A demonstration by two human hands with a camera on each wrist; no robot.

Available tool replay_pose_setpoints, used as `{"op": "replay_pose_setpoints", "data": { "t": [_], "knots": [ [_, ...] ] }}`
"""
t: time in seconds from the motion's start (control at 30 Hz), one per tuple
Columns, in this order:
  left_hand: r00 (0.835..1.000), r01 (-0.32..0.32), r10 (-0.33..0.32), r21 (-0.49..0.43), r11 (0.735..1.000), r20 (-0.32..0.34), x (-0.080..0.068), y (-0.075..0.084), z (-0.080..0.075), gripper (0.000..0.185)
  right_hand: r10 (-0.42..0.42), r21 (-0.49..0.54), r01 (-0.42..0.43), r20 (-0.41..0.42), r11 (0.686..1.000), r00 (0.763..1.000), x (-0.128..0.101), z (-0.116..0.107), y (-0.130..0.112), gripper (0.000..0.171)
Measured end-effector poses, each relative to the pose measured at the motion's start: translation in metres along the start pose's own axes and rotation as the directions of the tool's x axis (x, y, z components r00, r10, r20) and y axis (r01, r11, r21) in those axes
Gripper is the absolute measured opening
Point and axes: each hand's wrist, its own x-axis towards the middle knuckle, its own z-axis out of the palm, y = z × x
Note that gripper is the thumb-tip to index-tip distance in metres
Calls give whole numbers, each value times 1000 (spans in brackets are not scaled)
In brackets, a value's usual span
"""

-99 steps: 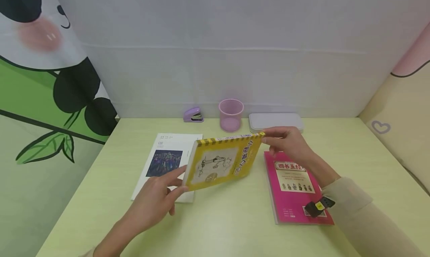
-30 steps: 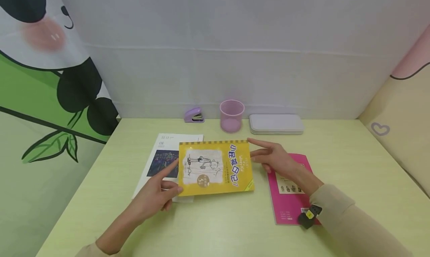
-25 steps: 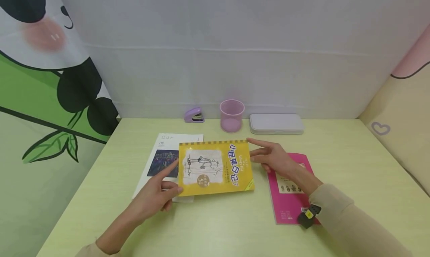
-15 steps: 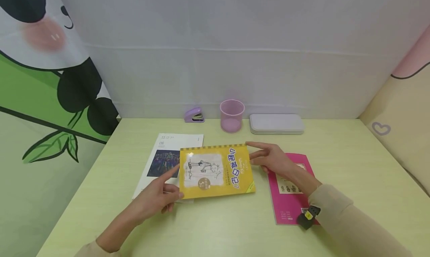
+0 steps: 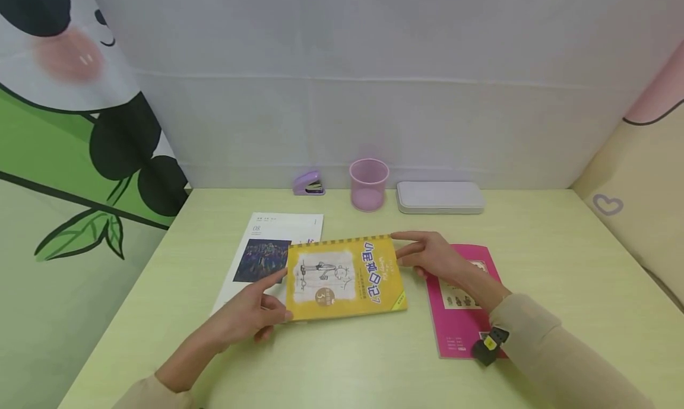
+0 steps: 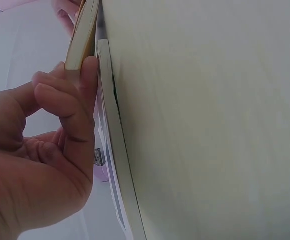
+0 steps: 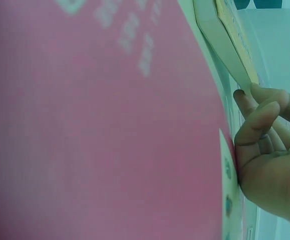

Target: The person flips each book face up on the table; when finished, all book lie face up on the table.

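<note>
Both hands hold a yellow paperback book (image 5: 320,278) with a cartoon figure on its cover, turned sideways. My left hand (image 5: 246,314) pinches its left edge near the lower corner, thumb on the near side. At the far right corner, my right hand (image 5: 433,254) grips the book between thumb and fingers. The left wrist view shows the book's page edge (image 6: 77,45) between thumb and fingers, raised over a white book (image 5: 278,225). That white book is partly covered by the yellow one. Beneath my right forearm lies a pink book (image 5: 454,332).
Along the back of the table (image 5: 342,367) stand a purple stapler (image 5: 308,184), a pink translucent cup (image 5: 369,186) and a pale flat case (image 5: 440,197). A white curtain (image 5: 342,100) hangs behind them. A black device (image 5: 488,346) is strapped at the right sleeve.
The yellow book has gone from steeply tilted to nearly flat, then sunk lower and nearer to me. Both hands move with it, and the right hand has come left, away from the pale case.
</note>
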Motion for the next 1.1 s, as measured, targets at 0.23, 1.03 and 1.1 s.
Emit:
{"op": "replay_pose_setpoints", "data": {
  "t": [0.23,1.03,1.1],
  "knots": [
    [999,54,-54,40,998,-6,4,-1,-1,94,31,-6,-31,-7,1000,1000,3,2,-2,58],
    [996,85,-85,135,987,-6,6,11,-3,94,20,-93,-19,17,995,1000,4,-1,-6,55],
    [995,95,-94,142,985,-16,5,11,-2,95,33,-119,-31,14,992,999,4,-1,-7,53]
  ]
}}
